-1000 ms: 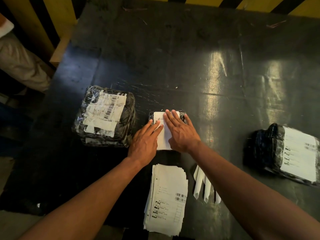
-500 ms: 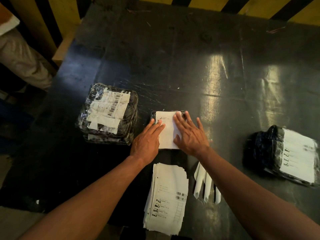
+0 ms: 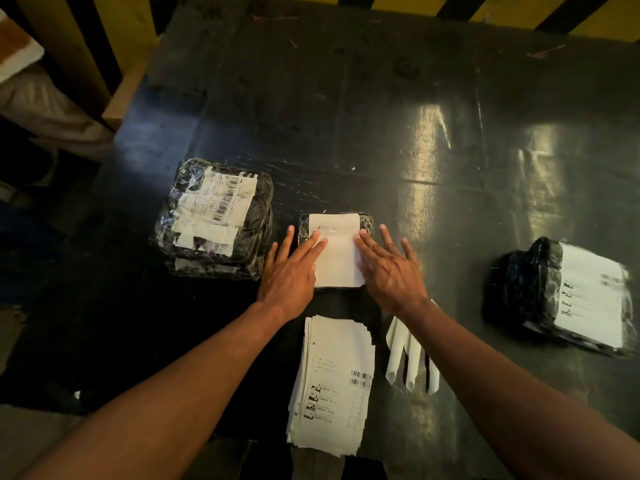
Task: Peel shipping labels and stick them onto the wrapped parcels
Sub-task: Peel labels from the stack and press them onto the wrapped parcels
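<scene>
At centre left of the frame lies a big wrapped parcel (image 3: 213,220) with old labels. Just right of it, the left hand (image 3: 291,271) and right hand (image 3: 391,271), fingers straight and spread, press flat on a white label (image 3: 336,252) covering a small parcel (image 3: 365,221) at centre. Below lies a label stack (image 3: 332,382), beside it backing strips (image 3: 412,358). At right sits a labelled parcel (image 3: 561,292).

No wording could be read anywhere. Barcodes showed on the top sheet of the label stack (image 3: 330,382) and on the label of the left parcel (image 3: 213,216), beside print too small to make out. Blurred dark marks ran down the label on the right parcel (image 3: 588,292).
</scene>
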A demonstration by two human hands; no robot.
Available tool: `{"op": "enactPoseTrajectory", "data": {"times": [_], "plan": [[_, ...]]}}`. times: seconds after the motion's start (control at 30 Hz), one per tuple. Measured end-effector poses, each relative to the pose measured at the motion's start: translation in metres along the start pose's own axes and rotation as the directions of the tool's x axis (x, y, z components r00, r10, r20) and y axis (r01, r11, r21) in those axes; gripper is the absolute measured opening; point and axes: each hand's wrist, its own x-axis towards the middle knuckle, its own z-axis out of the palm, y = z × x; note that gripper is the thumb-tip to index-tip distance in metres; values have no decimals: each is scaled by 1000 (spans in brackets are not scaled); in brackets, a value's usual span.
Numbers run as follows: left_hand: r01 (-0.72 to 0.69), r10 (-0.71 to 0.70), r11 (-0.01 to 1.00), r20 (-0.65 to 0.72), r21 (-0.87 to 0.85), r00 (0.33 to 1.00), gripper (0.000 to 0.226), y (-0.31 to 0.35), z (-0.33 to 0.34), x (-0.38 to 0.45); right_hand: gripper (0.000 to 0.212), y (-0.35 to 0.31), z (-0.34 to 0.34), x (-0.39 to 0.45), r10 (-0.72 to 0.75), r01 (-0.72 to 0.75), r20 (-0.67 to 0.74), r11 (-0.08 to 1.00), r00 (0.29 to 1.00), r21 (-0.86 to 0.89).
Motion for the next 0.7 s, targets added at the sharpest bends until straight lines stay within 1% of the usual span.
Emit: {"op": "enactPoseTrajectory", "data": {"times": [0.03, 0.13, 0.17, 0.3, 0.37, 0.43, 0.5, 0.57, 0.63, 0.7], "plan": [[5, -5, 1000, 6, -13, 1000, 63, 1, 2, -2, 59, -7, 1, -2, -27, 27, -13, 1000, 1000, 14], [2, 0, 996, 21, -91, 1000, 64, 2, 6, -5, 60, -32, 14, -7, -172, 172, -14, 985, 985, 11], [-5, 7, 995, 18, -96, 1000, 64, 2, 7, -6, 60, -36, 19, -9, -183, 183, -16, 983, 983, 3], [-8, 6, 990, -15, -143, 1000, 61, -3, 8, -12, 58, -17, 27, -25, -122, 121, -39, 992, 992, -33], [-9, 0, 987, -56, -159, 998, 60, -6, 12, -17, 57, 0, 28, -36, -71, 70, -58, 997, 996, -29], [28, -45, 979, -80, -203, 996, 61, -6, 17, -21, 60, 8, 24, -41, -30, 29, -57, 1000, 998, -9], [90, -109, 954, -51, -287, 993, 61, -1, 19, -24, 66, 4, 20, -41, -30, 30, -72, 1000, 997, 3], [122, -137, 929, -18, -350, 990, 60, 3, 18, -25, 66, -7, 18, -38, -36, 39, -81, 998, 996, 43], [130, -149, 918, -20, -375, 989, 59, 6, 18, -25, 68, -20, 21, -34, -53, 59, -70, 995, 996, 84], [129, -150, 917, -26, -378, 988, 58, 5, 17, -26, 65, -28, 28, -33, -59, 64, -53, 995, 997, 82]]}}
